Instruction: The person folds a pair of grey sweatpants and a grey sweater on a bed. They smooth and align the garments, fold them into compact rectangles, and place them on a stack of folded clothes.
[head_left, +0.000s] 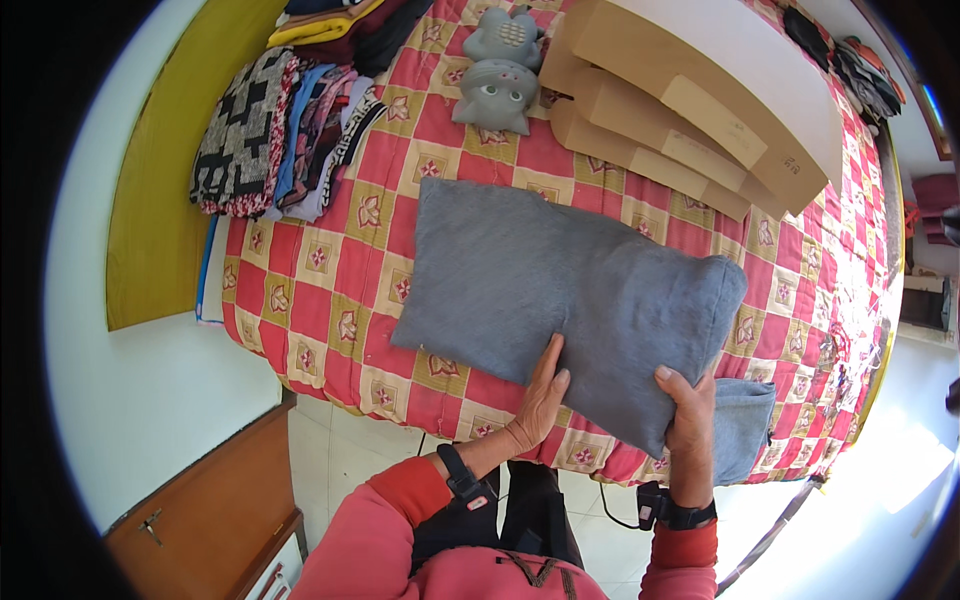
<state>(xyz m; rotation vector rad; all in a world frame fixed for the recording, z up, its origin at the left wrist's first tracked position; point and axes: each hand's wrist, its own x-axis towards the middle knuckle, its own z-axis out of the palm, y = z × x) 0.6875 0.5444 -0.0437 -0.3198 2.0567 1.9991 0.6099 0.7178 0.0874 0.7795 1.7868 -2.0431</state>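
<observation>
A grey fabric cover (495, 262), flat at its left part and filled out by something at its right part, lies on the checked quilt (360, 266) of a bed. My right hand (691, 409) grips its lower right corner, thumb on top and fingers hidden underneath. My left hand (544, 397) rests against its near edge, around the middle; whether its fingers pinch the cloth, I cannot tell. What fills the right part is hidden. A folded grey-blue cloth (742, 427) lies just right of my right hand, at the bed's near edge.
Beyond the cover lie a grey cat-faced toy (496, 90) and several stacked cardboard pieces (690, 112). Folded clothes (247, 135) are piled at the back left, beside a yellow-green board (180, 150). A brown wooden cabinet (217, 480) stands at the lower left.
</observation>
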